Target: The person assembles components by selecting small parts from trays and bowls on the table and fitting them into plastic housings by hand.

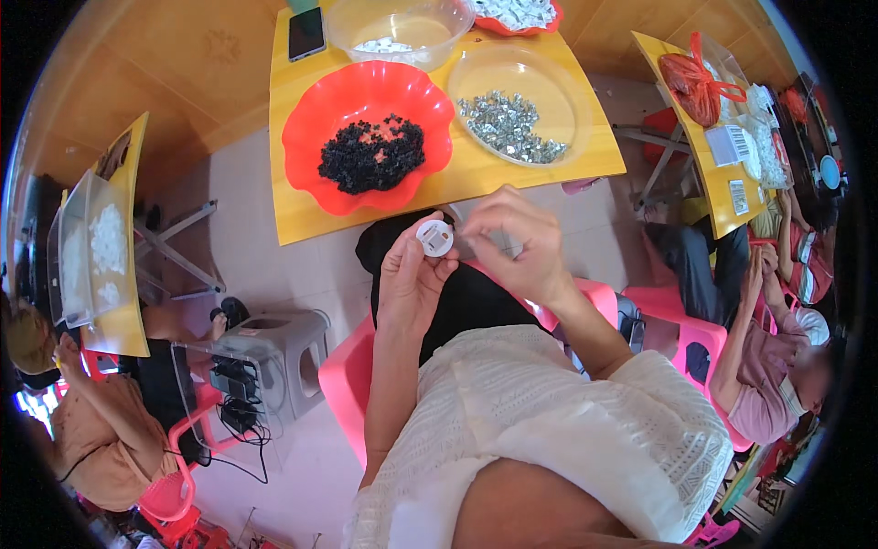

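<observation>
Between the thumb and fingers of my left hand [413, 274] is a small round white plastic part [435, 238], its face turned up with a rectangular recess in the middle. Close beside it on the right, my right hand [519, 240] has its thumb and fingertips pinched together; whatever they hold is too small to make out. Both hands are above my lap, just off the table's near edge. Beyond them stands a red scalloped bowl [306, 110] with many small black pieces [370, 156]. To its right, a clear round tub [574, 101] holds small shiny metal pieces [512, 126].
The yellow table [439, 194] also carries a dark phone [306, 35], a clear basin [439, 27] with white parts and another red bowl [523, 27]. People sit at side tables left and right. A grey stool [283, 352] bears a clear box with black adapters and cables [240, 393].
</observation>
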A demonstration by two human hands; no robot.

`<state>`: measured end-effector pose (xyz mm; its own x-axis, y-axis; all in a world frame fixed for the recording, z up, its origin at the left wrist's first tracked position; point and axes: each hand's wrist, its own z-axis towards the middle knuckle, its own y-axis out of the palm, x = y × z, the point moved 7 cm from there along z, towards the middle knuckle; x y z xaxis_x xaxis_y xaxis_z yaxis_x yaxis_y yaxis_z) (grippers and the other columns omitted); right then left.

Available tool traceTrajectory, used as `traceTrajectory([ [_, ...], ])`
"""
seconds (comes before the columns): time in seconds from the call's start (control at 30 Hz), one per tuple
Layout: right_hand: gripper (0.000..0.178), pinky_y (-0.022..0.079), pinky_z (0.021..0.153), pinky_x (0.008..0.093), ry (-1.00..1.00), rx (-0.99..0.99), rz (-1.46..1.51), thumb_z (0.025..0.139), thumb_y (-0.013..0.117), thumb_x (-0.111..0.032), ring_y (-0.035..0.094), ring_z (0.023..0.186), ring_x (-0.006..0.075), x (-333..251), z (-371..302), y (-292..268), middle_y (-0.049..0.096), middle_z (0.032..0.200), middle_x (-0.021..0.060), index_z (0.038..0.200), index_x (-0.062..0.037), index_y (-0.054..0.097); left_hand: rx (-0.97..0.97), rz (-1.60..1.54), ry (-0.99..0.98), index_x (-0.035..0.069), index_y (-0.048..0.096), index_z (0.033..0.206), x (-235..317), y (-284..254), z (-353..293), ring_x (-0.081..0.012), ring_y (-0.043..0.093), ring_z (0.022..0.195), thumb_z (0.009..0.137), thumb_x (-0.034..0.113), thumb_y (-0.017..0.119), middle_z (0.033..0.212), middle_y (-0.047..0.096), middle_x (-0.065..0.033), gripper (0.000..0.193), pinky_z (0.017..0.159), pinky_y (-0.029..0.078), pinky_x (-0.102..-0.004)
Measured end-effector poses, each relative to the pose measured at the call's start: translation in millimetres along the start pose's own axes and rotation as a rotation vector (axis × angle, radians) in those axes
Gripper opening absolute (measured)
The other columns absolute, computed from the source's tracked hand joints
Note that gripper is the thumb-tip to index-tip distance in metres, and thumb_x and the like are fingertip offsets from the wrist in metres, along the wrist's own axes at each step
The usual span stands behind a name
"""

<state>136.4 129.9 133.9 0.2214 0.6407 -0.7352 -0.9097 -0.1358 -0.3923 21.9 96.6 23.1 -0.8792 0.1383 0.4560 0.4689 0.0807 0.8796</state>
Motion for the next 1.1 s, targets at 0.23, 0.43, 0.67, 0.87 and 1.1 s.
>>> traceTrajectory([
  [0.23, 0.017, 0.044, 0.057, 0.0304, -0.103, 0.053, -0.098, 0.063, 0.064, 0.008, 0.055, 0.067, 0.0242, -12, -5, 3, 0.059, 0.074, 0.0087, 0.076, -0.0016, 0.06, -0.031, -0.015, 0.004, 0.0, 0.052, 0.116, 3, 1, -6, -0.0139, 0.06, 0.084, 0.089, 0.021, 0.054, 0.099, 0.061, -0.0077, 0.035, 0.073, 0.052, -0.0263],
  [0.43, 0.018, 0.046, 0.059, 0.0318, -0.136, 0.032, -0.11, 0.062, 0.064, 0.008, 0.056, 0.068, 0.025, -26, -6, 4, 0.058, 0.074, 0.009, 0.076, -0.0019, 0.06, -0.045, -0.03, 0.01, 0.002, 0.053, 0.116, 3, 4, -9, -0.0155, 0.06, 0.091, 0.084, 0.011, 0.059, 0.103, 0.06, -0.0075, 0.033, 0.077, 0.052, -0.0284],
  [0.67, 0.021, 0.045, 0.056, 0.0312, -0.202, 0.083, -0.212, 0.058, 0.065, 0.008, 0.055, 0.066, 0.025, -24, -17, 14, 0.059, 0.075, 0.008, 0.076, -0.0024, 0.061, -0.039, 0.035, 0.059, 0.004, 0.053, 0.116, 3, 8, -9, -0.0161, 0.057, 0.098, 0.082, 0.007, 0.061, 0.107, 0.059, -0.0075, 0.035, 0.085, 0.049, -0.0309],
  [0.87, 0.022, 0.045, 0.055, 0.0309, -0.191, 0.097, -0.26, 0.058, 0.065, 0.008, 0.055, 0.066, 0.0248, -19, -20, 13, 0.059, 0.075, 0.0077, 0.076, -0.0026, 0.061, -0.024, -0.001, 0.044, 0.001, 0.055, 0.113, 2, 8, -8, -0.0219, 0.057, 0.104, 0.085, 0.005, 0.056, 0.113, 0.057, -0.0164, 0.028, 0.088, 0.049, -0.0337],
  [1.1, 0.021, 0.044, 0.054, 0.0298, -0.121, 0.124, -0.172, 0.06, 0.065, 0.01, 0.055, 0.064, 0.0236, -11, -23, 10, 0.058, 0.074, 0.0086, 0.076, -0.0024, 0.062, -0.039, 0.05, 0.074, -0.001, 0.055, 0.111, 4, 11, -9, -0.0232, 0.057, 0.103, 0.086, 0.004, 0.054, 0.112, 0.057, -0.0182, 0.026, 0.088, 0.049, -0.0348],
])
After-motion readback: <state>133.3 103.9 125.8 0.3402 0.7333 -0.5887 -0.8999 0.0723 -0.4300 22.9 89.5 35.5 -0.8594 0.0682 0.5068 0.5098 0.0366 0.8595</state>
